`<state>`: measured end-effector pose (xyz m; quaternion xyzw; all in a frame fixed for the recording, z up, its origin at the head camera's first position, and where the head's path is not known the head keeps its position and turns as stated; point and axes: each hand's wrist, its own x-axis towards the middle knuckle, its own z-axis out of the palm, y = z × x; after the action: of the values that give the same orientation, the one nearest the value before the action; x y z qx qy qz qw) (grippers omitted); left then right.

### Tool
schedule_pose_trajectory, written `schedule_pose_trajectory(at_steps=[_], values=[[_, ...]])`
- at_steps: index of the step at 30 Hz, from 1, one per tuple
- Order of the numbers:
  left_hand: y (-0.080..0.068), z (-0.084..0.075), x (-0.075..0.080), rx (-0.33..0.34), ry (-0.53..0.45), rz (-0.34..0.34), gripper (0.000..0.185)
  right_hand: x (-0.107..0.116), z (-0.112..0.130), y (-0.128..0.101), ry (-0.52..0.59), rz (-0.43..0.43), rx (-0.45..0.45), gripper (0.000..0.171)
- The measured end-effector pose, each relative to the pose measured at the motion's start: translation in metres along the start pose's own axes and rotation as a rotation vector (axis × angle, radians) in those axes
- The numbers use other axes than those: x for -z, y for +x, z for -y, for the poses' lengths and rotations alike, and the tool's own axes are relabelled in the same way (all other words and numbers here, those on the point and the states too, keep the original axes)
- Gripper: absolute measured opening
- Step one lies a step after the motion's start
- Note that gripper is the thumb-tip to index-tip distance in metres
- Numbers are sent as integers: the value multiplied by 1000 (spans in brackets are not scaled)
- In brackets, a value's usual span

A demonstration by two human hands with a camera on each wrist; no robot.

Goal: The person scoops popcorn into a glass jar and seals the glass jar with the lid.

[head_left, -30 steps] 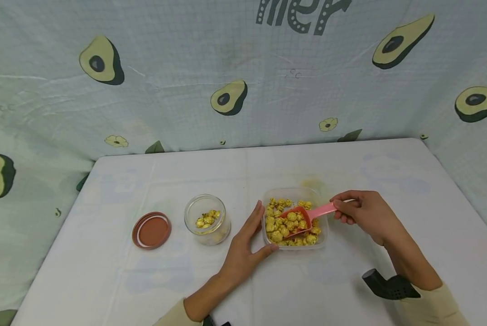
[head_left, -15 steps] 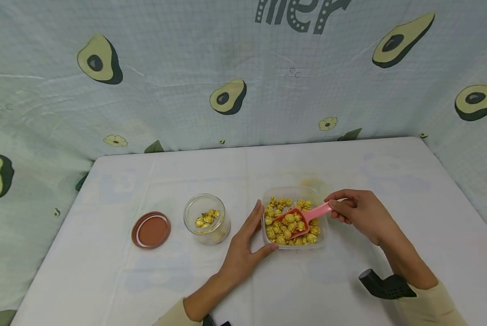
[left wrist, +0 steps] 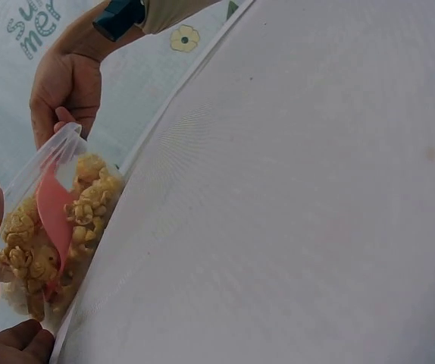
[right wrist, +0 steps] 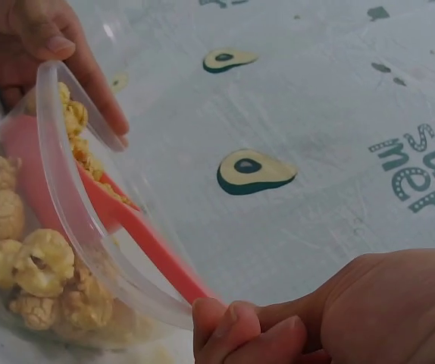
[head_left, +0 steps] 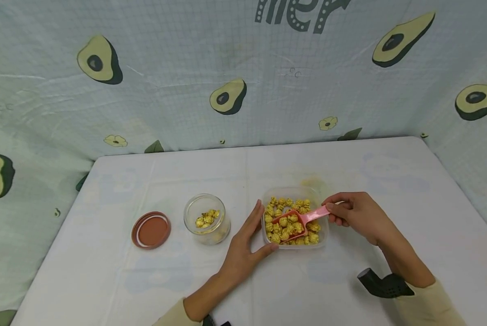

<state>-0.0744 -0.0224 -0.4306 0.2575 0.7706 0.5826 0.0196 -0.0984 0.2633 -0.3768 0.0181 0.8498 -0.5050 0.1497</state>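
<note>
Avocado-print cloth (head_left: 166,81) hangs before me, behind a white surface (head_left: 349,167). Right of centre, the right grip (head_left: 357,215) pinches a pink scoop (head_left: 305,218) among popcorn (head_left: 313,238) in a clear tub (head_left: 300,192); the left grip (head_left: 243,256), fingers straight, touches the tub, likely steadying it. Left of centre, an uncapped jar (head_left: 216,234) stands, presumably for easy reach.

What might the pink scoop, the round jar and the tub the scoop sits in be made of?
Pink scoop: probably smooth plastic; it's one even, opaque colour.
Round jar: likely glossy clear glass, given its bright rim highlights, though clear plastic is possible.
Tub: likely plastic; its walls look slightly cloudy and translucent.
</note>
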Motion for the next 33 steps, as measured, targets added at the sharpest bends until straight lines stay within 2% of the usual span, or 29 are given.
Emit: schedule_pose_trajectory(at_steps=[3,6,13,16,27,29,33], values=[[2,-12,3,-11,-3,2,79,1,0,1,-1,-5,-12,32],[2,-11,3,-17,-5,1,79,3,-1,2,20,2,-21,32],[-1,19,-4,-14,9,-6,84,3,-5,4,108,15,-65,34],[-2,25,-5,-5,16,3,85,1,-5,3,140,10,-78,34],[-3,26,-5,-24,22,6,84,-2,-4,0,107,9,-42,33],[-3,20,-5,-16,18,1,84,-2,-5,0,105,6,-46,33],[-3,22,-5,-28,14,-3,84,0,-6,1,106,4,-67,34]])
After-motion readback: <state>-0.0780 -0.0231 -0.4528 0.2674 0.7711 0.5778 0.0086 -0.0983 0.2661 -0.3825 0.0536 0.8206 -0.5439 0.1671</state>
